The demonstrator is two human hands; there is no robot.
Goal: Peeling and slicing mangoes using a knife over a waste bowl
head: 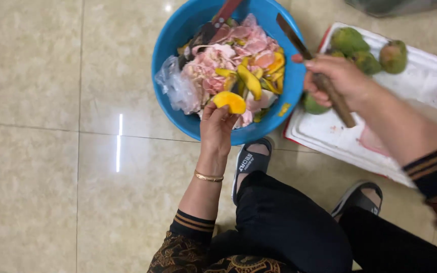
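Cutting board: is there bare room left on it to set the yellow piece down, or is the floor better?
The white cutting board is bare along its near edge, between the knife in the right hand and the sandal. Its far end is crowded with green fruits. The tiled floor left of the blue basin lies open.

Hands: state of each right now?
Left hand: closed on a yellow fruit piece over the blue basin.
Right hand: closed on a knife.

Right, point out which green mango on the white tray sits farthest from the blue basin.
The green mango at the tray's far right, beside the cluster. The others lie closer to the blue basin; one is partly hidden behind the right hand.
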